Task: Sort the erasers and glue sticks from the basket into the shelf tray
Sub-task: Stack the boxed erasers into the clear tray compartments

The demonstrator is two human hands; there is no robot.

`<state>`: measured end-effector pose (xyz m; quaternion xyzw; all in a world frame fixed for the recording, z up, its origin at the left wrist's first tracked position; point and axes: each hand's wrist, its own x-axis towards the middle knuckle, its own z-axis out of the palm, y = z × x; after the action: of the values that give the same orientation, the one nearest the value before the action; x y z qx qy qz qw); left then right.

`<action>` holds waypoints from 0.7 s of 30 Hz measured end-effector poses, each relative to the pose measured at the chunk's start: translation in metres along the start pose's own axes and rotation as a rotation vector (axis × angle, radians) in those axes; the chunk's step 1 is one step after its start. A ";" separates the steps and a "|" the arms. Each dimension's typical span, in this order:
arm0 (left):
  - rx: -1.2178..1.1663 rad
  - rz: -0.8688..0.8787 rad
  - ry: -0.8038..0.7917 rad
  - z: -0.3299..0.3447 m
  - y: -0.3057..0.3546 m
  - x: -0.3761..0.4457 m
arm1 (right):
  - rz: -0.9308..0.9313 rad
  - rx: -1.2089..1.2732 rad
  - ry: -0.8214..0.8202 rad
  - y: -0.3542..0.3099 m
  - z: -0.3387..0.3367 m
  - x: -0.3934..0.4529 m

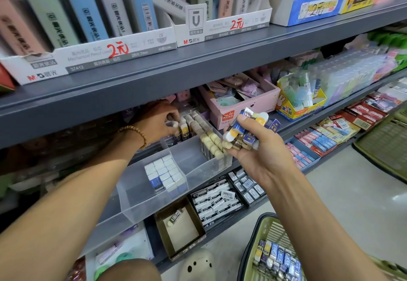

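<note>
Bright, even indoor light fills the frame, and the floor (363, 192) at right shows a pale sheen. Deep shadow lies under the grey shelf (154, 75) at left and centre. Wide-angle bending curves the shelf lines. The upper right and far right edge are smeared with blur; the centre is sharp.

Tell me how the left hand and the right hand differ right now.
The left hand reaches under the shelf and pinches a single eraser at the clear tray; the right hand is out in front, palm up, gripping a bundle of erasers. Only the left wrist wears a beaded bracelet. Both hold erasers.
</note>
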<state>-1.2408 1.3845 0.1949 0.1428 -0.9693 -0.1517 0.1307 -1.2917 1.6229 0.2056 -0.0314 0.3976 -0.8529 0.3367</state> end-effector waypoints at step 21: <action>-0.680 0.083 -0.180 -0.024 0.093 -0.060 | 0.020 -0.002 0.056 0.015 0.015 -0.029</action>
<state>-1.2005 1.4823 0.2350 0.0378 -0.8760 -0.4721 0.0907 -1.2565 1.6233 0.2113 -0.0040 0.4080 -0.8497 0.3340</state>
